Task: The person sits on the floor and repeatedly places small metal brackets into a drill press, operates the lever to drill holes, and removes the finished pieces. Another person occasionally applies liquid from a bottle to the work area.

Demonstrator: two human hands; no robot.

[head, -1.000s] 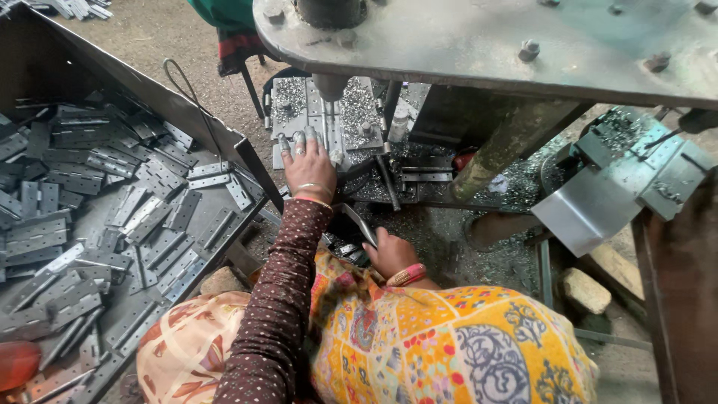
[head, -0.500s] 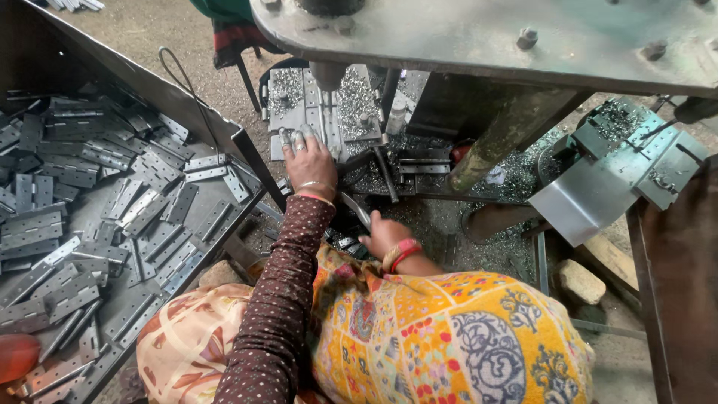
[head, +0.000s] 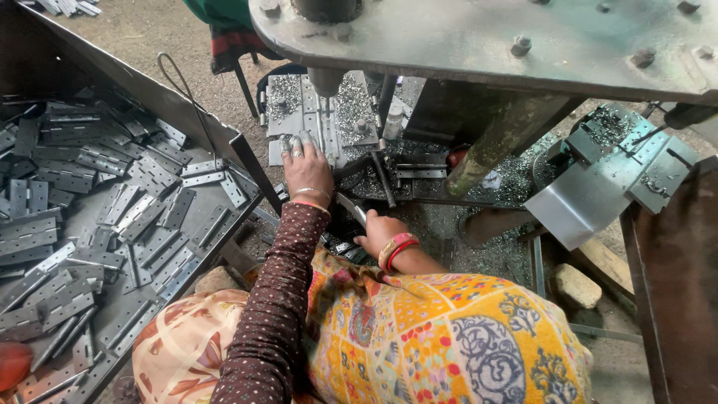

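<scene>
Since the earlier frames the left hand has slid a little further up onto the hinge plate, while the right hand has stayed low by the dark lever. That one plate lies flat on the press bed, directly under the round punch, its long axis running away from the person toward the far edge of the bed. The left hand is the nearer of the two: its fingers rest spread and flat on the plate's near end, pressing rather than gripping. The right hand sits closer to the body, just beside the lever's lower end; its fingers curl, but whether they grasp it I cannot tell. Metal shavings litter the bed around the plate. Off to the left, an open metal bin holds a heap of grey hinge plates, too many and too overlapped to count. One folded sheet-metal chute stands to the right.
</scene>
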